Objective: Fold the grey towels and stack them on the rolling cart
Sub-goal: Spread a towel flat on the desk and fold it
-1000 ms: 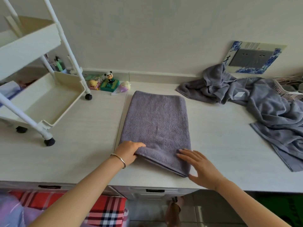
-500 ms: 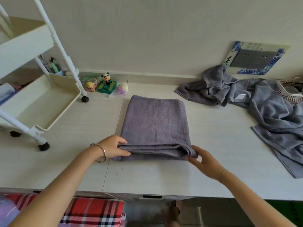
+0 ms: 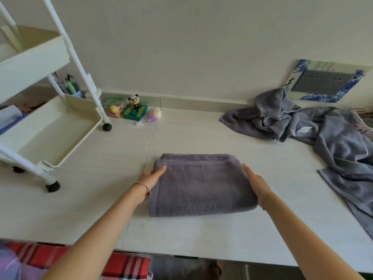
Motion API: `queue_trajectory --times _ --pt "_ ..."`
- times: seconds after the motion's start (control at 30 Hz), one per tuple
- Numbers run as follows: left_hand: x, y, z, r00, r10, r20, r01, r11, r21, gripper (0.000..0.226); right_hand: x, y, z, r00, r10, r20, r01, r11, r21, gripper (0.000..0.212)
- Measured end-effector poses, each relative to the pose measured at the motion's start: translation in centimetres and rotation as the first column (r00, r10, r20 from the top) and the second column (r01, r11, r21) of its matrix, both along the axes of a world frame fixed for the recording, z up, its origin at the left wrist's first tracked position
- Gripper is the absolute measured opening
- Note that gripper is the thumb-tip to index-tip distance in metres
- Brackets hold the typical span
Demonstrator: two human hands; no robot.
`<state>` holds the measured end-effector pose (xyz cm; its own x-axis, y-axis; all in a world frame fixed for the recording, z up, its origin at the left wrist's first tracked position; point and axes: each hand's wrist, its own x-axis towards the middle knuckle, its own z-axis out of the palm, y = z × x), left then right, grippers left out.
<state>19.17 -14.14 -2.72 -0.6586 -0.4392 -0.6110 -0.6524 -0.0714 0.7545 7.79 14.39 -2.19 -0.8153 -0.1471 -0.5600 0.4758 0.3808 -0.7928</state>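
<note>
A grey towel [image 3: 198, 184] lies folded into a compact rectangle in the middle of the white table [image 3: 96, 195]. My left hand [image 3: 150, 178] rests flat against its left edge, fingers straight. My right hand [image 3: 256, 182] lies with straight fingers along its right edge. A heap of unfolded grey towels [image 3: 314, 128] sprawls at the right. The white rolling cart [image 3: 50, 126] stands on the table at the left, its lower tray bare.
Small toys, a panda figure [image 3: 135, 102] among them, sit by the wall behind the cart's caster. A blue-framed socket panel [image 3: 325, 81] is on the wall. A basket rim [image 3: 363, 120] shows at the far right. Plaid fabric [image 3: 121, 265] lies below the table edge.
Both hands lifted the towel's near end and folded it away from me over the far half. The towel is now half as long, and my hands lie flat at its sides.
</note>
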Motion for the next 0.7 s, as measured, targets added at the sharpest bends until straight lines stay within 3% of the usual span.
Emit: queue_trajectory --times 0.1,0.17,0.3,0.43,0.6,0.7 --pt "1.9 0.6 -1.4 1.000 -0.008 -0.011 0.008 1.000 -0.016 0.031 1.4 0.9 -0.9 0.997 0.020 -0.079 -0.021 1.000 -0.012 0.041" --pt "3.2 0.9 -1.7 0.998 -0.037 -0.049 0.035 0.999 -0.033 0.016 3.0 1.7 -1.0 0.987 0.063 -0.147 -0.065 0.998 -0.014 0.041" --pt "4.5 1.5 -1.9 0.966 -0.232 -0.118 0.185 0.930 -0.318 0.017 5.0 2.9 -1.9 0.936 0.164 -0.312 -0.146 0.986 0.081 0.025" --pt "3.4 1.7 -1.3 0.924 -0.249 -0.288 0.085 0.872 -0.481 0.015 4.2 2.0 -1.2 0.880 0.134 -0.455 -0.073 0.986 0.150 0.027" --pt "2.2 2.0 -3.1 0.974 -0.201 -0.102 0.130 0.871 -0.474 0.021 3.7 1.0 -3.2 0.931 0.098 -0.352 -0.002 0.965 0.264 0.039" --pt "2.5 2.3 -3.6 0.978 -0.161 -0.134 0.076 0.868 -0.490 0.022 4.4 0.9 -3.4 0.915 0.057 -0.398 0.055 0.963 0.262 0.034"
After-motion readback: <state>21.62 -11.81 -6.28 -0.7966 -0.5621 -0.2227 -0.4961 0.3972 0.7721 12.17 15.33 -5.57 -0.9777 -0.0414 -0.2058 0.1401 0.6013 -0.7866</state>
